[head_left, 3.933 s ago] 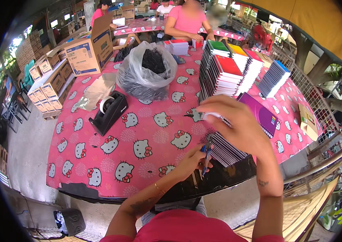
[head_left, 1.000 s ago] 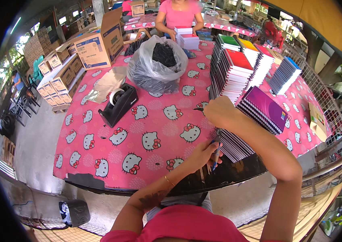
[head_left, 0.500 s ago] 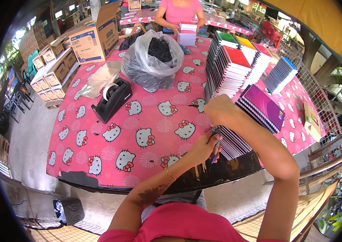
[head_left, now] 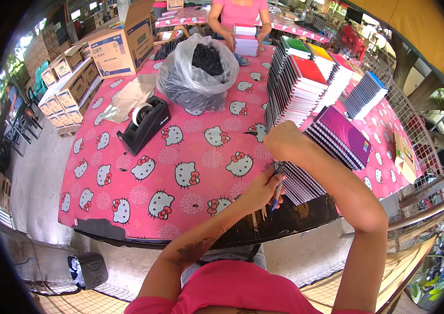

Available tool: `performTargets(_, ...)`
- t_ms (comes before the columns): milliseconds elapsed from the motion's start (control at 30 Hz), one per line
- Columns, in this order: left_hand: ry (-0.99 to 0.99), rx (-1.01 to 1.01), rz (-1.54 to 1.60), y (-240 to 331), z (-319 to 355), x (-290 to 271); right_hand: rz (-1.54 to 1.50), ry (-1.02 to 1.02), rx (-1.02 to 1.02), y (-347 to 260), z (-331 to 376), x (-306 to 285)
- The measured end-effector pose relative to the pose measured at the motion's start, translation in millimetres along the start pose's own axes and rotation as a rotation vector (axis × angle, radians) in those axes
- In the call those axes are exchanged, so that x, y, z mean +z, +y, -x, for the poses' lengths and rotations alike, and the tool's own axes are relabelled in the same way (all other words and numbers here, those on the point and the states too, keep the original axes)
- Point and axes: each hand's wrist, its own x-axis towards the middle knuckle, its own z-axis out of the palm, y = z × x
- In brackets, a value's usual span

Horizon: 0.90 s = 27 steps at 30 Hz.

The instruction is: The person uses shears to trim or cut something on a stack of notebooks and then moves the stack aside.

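We see the left hand [head_left: 264, 188] pinched shut around a blue pen [head_left: 276, 196], which points down and toward the person at the near table edge. Just above it, the right hand [head_left: 285, 142] is curled closed, knuckles up, resting on the near end of a fanned row of spiral notebooks [head_left: 306, 178]; we cannot tell what, if anything, its fingers grip. The purple-covered notebook [head_left: 343, 135] lies at the top of that row, just right of the right hand. Beyond the right hand stands a taller stack of notebooks [head_left: 298, 91] with red and green covers. To the left of both hands spreads the pink cartoon-cat tablecloth [head_left: 154, 178], with a black tape dispenser [head_left: 144, 124] well to the left and a clear plastic bag of dark pieces [head_left: 198, 73] farther off. At the far side, another person in pink handles a small pile of notebooks [head_left: 245, 41].
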Motion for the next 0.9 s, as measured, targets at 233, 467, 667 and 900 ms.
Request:
performTargets(233,-0.006,0.05,-0.031,1,3,4,-0.021,0.078,-0.02,3,-5,18)
performTargets(467,-0.012,0.031,-0.048,-3,4,3,-0.035,0.072,-0.04,3,-5,20)
performTargets(667,-0.037,-0.057,0.05,-20,2,-5,-0.077,0.058,0.062,-10,-8,15)
performTargets(900,0.045,-0.006,0.054,-17,-6,1,-0.061,0.104,-0.038,-1,-8,33)
